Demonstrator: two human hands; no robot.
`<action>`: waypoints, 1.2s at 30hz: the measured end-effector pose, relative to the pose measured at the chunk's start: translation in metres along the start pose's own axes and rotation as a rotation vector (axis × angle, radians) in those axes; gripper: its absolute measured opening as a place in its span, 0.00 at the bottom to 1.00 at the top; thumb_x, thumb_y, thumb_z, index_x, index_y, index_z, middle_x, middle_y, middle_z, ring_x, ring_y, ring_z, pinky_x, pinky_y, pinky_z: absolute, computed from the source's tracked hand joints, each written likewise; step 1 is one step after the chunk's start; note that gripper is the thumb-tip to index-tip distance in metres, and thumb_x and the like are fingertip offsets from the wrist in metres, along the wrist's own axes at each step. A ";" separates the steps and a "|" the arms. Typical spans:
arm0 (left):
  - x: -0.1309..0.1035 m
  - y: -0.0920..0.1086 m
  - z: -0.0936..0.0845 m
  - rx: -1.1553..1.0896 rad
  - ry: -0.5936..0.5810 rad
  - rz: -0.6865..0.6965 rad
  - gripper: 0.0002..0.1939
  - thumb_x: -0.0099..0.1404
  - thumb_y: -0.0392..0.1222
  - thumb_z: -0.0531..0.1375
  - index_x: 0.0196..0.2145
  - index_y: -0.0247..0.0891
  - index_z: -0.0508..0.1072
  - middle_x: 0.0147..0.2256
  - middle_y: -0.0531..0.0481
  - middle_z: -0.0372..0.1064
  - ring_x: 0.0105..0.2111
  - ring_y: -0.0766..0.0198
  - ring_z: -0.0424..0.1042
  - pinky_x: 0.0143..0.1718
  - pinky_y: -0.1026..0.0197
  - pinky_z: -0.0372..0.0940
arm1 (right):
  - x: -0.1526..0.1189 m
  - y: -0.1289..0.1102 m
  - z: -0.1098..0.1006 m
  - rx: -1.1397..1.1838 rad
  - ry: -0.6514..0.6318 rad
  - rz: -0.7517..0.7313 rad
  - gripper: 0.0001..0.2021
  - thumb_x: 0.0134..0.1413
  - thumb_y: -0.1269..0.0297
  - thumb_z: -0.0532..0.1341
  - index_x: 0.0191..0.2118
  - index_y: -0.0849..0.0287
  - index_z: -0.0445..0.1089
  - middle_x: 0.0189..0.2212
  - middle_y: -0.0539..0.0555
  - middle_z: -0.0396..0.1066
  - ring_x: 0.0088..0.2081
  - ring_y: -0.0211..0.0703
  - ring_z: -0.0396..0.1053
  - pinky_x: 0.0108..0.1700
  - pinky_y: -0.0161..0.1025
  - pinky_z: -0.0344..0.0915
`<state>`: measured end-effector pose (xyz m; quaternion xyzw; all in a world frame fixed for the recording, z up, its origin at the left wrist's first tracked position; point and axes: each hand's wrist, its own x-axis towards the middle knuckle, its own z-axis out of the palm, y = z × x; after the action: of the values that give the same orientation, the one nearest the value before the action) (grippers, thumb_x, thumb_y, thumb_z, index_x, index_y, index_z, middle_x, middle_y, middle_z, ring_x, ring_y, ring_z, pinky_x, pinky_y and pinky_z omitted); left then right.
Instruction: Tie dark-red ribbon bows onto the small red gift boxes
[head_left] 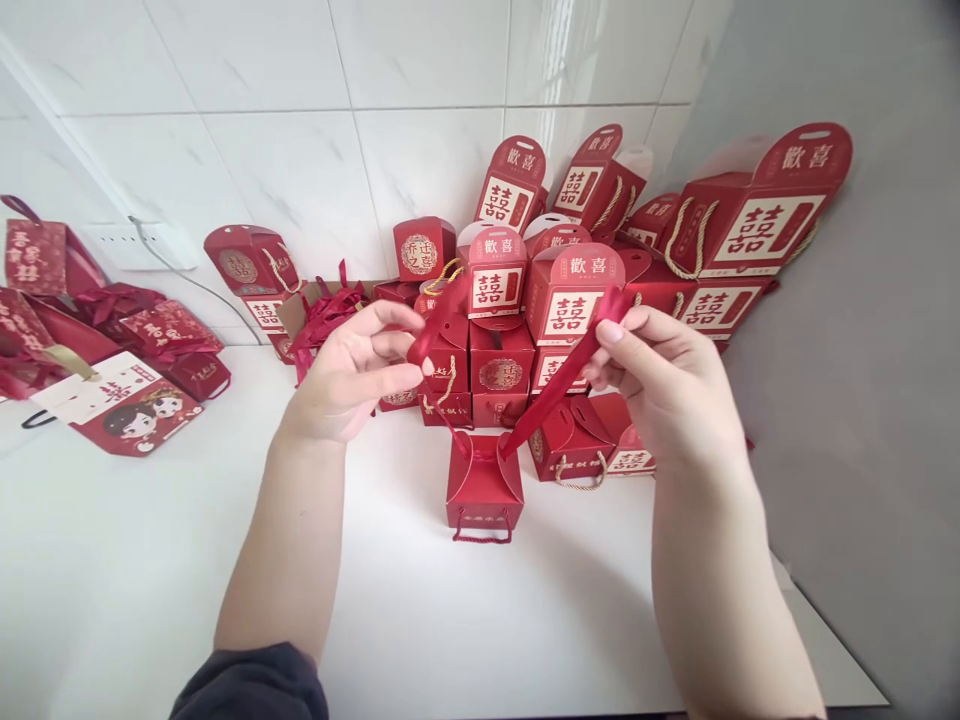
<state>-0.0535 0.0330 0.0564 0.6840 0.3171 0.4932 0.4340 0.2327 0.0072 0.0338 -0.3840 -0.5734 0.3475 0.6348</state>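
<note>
Pinched between thumb and fingertips of the left hand (367, 375), one end of a shiny dark-red fabric ribbon (551, 398); gripped the same way in the right hand (667, 375), the other end. Below and between both hands, at the ribbon's base, a small red cardboard gift box (486, 485) with a dark-red cord handle (484, 540) on its near side, resting on a white tabletop (420, 600). Beyond and to the right, stacked red cardboard boxes (501, 370); to the far left, a white-and-red package (127, 410) printed with cartoon faces; behind, a white tiled wall (427, 55).
</note>
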 end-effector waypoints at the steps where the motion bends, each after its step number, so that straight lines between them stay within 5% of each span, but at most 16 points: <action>1: -0.001 0.002 0.007 -0.004 0.026 -0.002 0.25 0.51 0.45 0.71 0.47 0.46 0.73 0.30 0.53 0.73 0.31 0.64 0.72 0.34 0.61 0.68 | -0.001 0.001 0.007 0.018 0.011 -0.013 0.12 0.56 0.53 0.66 0.32 0.54 0.66 0.22 0.46 0.68 0.24 0.35 0.69 0.30 0.35 0.68; 3: -0.002 0.001 0.022 -0.038 0.047 -0.027 0.26 0.53 0.44 0.70 0.50 0.44 0.71 0.31 0.53 0.73 0.31 0.65 0.72 0.35 0.61 0.69 | -0.003 0.003 0.019 0.046 -0.001 -0.012 0.11 0.56 0.55 0.66 0.34 0.55 0.66 0.22 0.46 0.69 0.24 0.36 0.70 0.30 0.35 0.68; 8: -0.005 -0.019 0.057 -0.215 0.046 -0.202 0.13 0.56 0.47 0.70 0.31 0.36 0.74 0.25 0.52 0.72 0.25 0.70 0.68 0.30 0.66 0.66 | -0.008 0.012 0.039 0.130 -0.103 0.061 0.11 0.56 0.56 0.66 0.33 0.57 0.67 0.23 0.47 0.72 0.25 0.37 0.72 0.31 0.35 0.69; 14: -0.006 -0.034 0.081 -0.352 0.120 -0.244 0.10 0.59 0.45 0.68 0.30 0.37 0.74 0.28 0.54 0.72 0.26 0.73 0.67 0.30 0.70 0.64 | -0.011 0.023 0.054 0.224 -0.137 0.093 0.11 0.54 0.57 0.68 0.32 0.58 0.68 0.26 0.48 0.72 0.28 0.36 0.71 0.33 0.33 0.68; 23: -0.006 -0.036 0.085 -0.345 0.188 -0.175 0.11 0.60 0.41 0.68 0.29 0.36 0.69 0.27 0.56 0.69 0.27 0.74 0.67 0.31 0.72 0.64 | -0.013 0.028 0.058 0.190 -0.103 0.081 0.09 0.56 0.58 0.66 0.33 0.59 0.72 0.30 0.49 0.69 0.30 0.35 0.64 0.34 0.33 0.63; 30: -0.006 -0.040 0.084 -0.331 0.285 -0.104 0.11 0.59 0.40 0.69 0.30 0.37 0.69 0.28 0.56 0.68 0.28 0.74 0.67 0.32 0.71 0.64 | -0.015 0.023 0.057 0.038 -0.083 0.024 0.17 0.58 0.49 0.63 0.29 0.59 0.72 0.26 0.50 0.67 0.29 0.37 0.64 0.34 0.35 0.64; 36: -0.006 -0.035 0.077 -0.202 0.173 -0.057 0.12 0.59 0.42 0.68 0.41 0.41 0.75 0.35 0.51 0.74 0.36 0.66 0.72 0.39 0.65 0.68 | -0.015 0.026 0.057 -0.002 -0.115 0.061 0.15 0.53 0.52 0.68 0.28 0.59 0.73 0.23 0.48 0.68 0.24 0.35 0.64 0.29 0.33 0.65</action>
<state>0.0176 0.0208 0.0122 0.5824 0.3215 0.5670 0.4857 0.1748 0.0107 0.0069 -0.3811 -0.5974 0.3875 0.5896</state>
